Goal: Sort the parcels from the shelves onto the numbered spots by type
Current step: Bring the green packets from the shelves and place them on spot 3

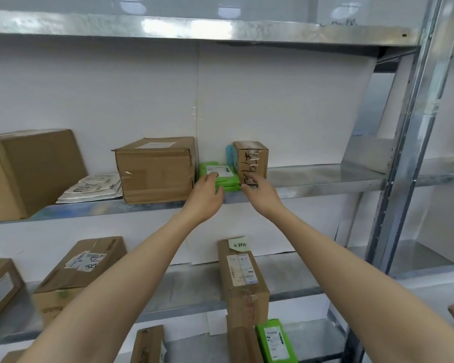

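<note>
The flat green plastic parcels (222, 179) lie on the metal shelf (312, 176) at twelve o'clock of both hands: the left hand (207, 196) touches their top with open fingers (212, 175), and the right hand (260, 195) holds its open fingers (250, 183) beside their three-o'clock edge.

This is a parcel storeroom, some kind of sorting depot. Galvanised steel shelving (325, 176) rises in tiers on a slotted upright (414, 142), backed by plain white wall panels (116, 95). Taped cardboard boxes (155, 171) stand near the shelves' front edges. One long box bears a printed shipping label (243, 268), and a small box (250, 158) has a marker-scrawled code. Flat green mailers (220, 176) and white poly bags (92, 188) lie among them.
</note>
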